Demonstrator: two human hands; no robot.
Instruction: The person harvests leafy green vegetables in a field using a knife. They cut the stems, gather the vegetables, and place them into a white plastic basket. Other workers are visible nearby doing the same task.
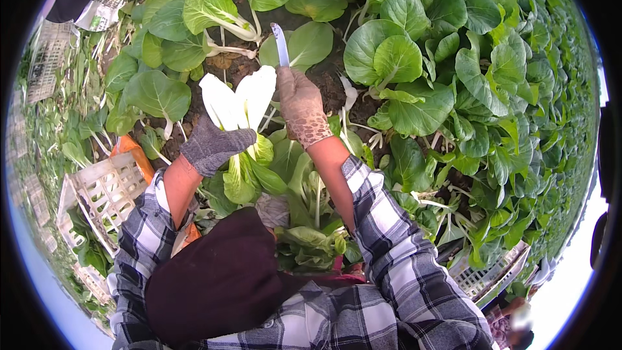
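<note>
My left hand (pixel 218 146), in a grey knit glove, grips a head of bok choy (pixel 241 99) around its middle. Its thick white stalks point up and away from me, and its green leaves hang below the hand. Just to the right, my right hand (pixel 300 99) wears a soiled, spotted glove and is closed on a knife, whose blade (pixel 281 44) sticks up past the fingers; the handle is hidden. The blade is apart from the bok choy. Loose leafy plants lie on the soil (pixel 238 69) beyond both hands.
Dense growing bok choy (pixel 486 63) covers the right side. A white plastic crate (pixel 109 189) stands at lower left, beside an orange object (pixel 133 153). Another crate (pixel 495 272) is at lower right, near another person (pixel 508 323). A printed sack (pixel 108 2) lies at upper left.
</note>
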